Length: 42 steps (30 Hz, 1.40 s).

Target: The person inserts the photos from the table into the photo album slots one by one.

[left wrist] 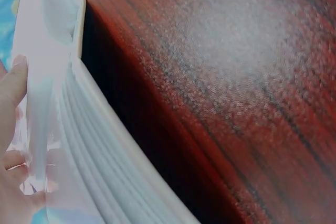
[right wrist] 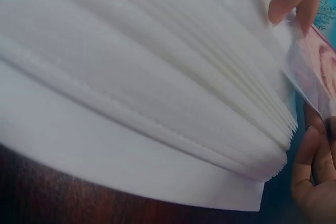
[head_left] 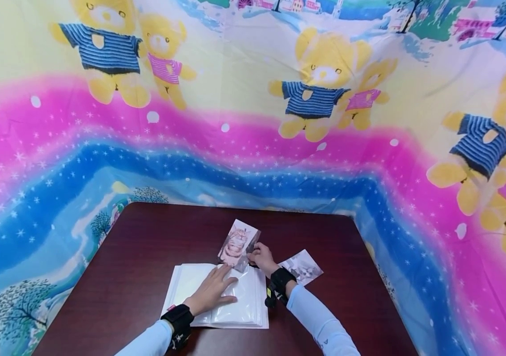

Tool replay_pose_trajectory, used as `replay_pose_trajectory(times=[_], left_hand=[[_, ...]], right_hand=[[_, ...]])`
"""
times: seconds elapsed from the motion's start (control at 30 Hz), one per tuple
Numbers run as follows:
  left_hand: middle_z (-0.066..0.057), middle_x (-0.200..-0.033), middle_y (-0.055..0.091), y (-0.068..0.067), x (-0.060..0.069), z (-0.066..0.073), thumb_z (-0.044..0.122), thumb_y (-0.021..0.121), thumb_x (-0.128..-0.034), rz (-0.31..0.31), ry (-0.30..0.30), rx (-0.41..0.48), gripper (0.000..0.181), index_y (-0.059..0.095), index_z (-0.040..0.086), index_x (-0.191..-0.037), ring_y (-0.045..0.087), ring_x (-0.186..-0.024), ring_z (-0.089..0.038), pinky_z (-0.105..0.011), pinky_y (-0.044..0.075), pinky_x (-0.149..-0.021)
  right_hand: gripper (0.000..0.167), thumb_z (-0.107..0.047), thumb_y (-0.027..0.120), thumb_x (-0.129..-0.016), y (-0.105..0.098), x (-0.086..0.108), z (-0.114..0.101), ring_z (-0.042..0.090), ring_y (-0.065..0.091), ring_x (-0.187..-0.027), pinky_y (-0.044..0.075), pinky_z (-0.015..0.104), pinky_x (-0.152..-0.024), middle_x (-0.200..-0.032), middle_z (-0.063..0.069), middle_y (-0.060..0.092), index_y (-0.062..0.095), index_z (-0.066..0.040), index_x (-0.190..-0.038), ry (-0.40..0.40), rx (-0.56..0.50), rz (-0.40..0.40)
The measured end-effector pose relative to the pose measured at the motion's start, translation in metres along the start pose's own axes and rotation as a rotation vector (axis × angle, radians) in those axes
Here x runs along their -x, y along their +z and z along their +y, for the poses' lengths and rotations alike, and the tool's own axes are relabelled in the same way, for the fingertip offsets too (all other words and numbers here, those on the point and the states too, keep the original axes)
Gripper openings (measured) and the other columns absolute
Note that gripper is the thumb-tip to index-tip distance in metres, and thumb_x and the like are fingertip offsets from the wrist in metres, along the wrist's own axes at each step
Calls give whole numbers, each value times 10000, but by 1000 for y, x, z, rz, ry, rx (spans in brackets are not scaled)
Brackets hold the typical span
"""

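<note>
A photo album (head_left: 244,309) lies spread on the table, its pages fitted with clear glossy pockets. My right hand (head_left: 263,258) pinches the lower right edge of a photo (head_left: 237,242) showing an orange cat-like animal, tilted at the album's top edge. Its lower end meets the pocket opening; how far in it is, I cannot tell. My left hand (head_left: 213,289) rests across the pages with fingers spread, its fingertips near the photo's lower end. In the right wrist view, fingers of the right hand (right wrist: 315,166) are under the photo (right wrist: 324,64). The left wrist view shows the album's page edges (left wrist: 100,145).
A second photo (head_left: 304,267), greyish, lies on the dark wooden table (head_left: 146,242) right of the album, partly behind the right wrist. Dark straps circle both wrists. A printed bear curtain (head_left: 217,99) hangs behind and around the table.
</note>
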<state>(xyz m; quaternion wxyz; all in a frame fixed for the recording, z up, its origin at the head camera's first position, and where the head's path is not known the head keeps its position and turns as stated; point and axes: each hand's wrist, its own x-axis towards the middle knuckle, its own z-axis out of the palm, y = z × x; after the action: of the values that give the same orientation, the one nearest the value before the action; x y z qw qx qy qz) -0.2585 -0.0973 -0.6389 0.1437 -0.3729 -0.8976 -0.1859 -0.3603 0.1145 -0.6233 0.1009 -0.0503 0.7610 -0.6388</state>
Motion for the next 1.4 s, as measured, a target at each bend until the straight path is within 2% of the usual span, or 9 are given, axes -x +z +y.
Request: replay_pose_trajectory(times=[0.17, 0.4, 0.53, 0.77, 0.87, 0.97, 1.13, 1.23, 1.4], left_hand=[[-332, -1385, 463, 0, 1, 0, 384, 757, -852, 1, -9, 29, 508, 645, 24, -1193, 427, -1300, -488, -659, 361, -1014], [-321, -1459, 403, -3, 2, 0, 395, 723, -877, -51, -30, 41, 565, 610, 12, -1277, 361, -1347, -506, -650, 337, -1038], [-335, -1442, 414, -3, 2, -1, 367, 748, -857, -16, -13, 54, 568, 614, -6, -1264, 377, -1321, -533, -667, 341, -1020], [-340, -1406, 449, 3, 3, -2, 361, 741, -868, 38, -5, 85, 520, 625, 5, -1228, 414, -1293, -527, -670, 347, -1011], [-317, -1398, 473, 5, 4, -1, 340, 746, -866, 56, -8, 74, 487, 635, 23, -1218, 437, -1284, -507, -679, 353, -1002], [-283, -1387, 502, 4, 6, 3, 308, 742, -875, 60, -19, 62, 432, 644, 54, -1211, 456, -1278, -481, -686, 362, -988], [-228, -1368, 538, 0, 14, 17, 327, 705, -910, 58, -6, 27, 365, 661, 116, -1204, 482, -1263, -445, -616, 429, -921], [-204, -1362, 549, -4, 23, 25, 372, 705, -906, 59, 19, 28, 374, 667, 142, -1198, 488, -1262, -422, -567, 444, -901], [-191, -1361, 553, -9, 35, 33, 408, 739, -871, 57, 71, 46, 421, 666, 149, -1195, 498, -1256, -397, -544, 448, -908]], right_hand=[[312, 63, 612, -931, -4, -1, -1, 176, 584, -647, 545, 364, -630, -639, -17, 393, 337, -49, -837, -51, 114, -14], [179, 84, 619, -918, -13, -6, -5, 214, 597, -614, 499, 354, -591, -607, 13, 471, 443, 62, -905, -106, 292, -54], [142, 79, 639, -899, -14, -7, -8, 257, 649, -615, 477, 292, -537, -626, 56, 588, 534, 81, -994, -129, 368, -85], [216, 93, 616, -903, -16, -9, -11, 272, 659, -597, 410, 231, -480, -617, 44, 604, 564, 45, -1107, -204, 446, -162], [298, 83, 600, -920, -16, -11, -13, 295, 615, -606, 397, 248, -509, -670, 85, 593, 507, 99, -1203, -225, 423, -224], [476, 55, 616, -916, -16, -14, -12, 330, 597, -690, 464, 328, -576, -829, 184, 602, 405, 105, -1340, -194, 303, -257], [746, -78, 676, -935, -17, -31, 3, 337, 627, -839, 546, 460, -714, -1162, 223, 554, 228, -94, -1532, -191, 78, -237], [756, -30, 614, -966, -14, -33, -3, 338, 586, -739, 534, 475, -709, -1212, 239, 493, 178, -164, -1568, -208, 91, -208], [682, 209, 450, -916, -6, -15, -34, 189, 374, -527, 431, 372, -561, -1085, 304, 393, 257, -25, -1526, -240, 202, -221]])
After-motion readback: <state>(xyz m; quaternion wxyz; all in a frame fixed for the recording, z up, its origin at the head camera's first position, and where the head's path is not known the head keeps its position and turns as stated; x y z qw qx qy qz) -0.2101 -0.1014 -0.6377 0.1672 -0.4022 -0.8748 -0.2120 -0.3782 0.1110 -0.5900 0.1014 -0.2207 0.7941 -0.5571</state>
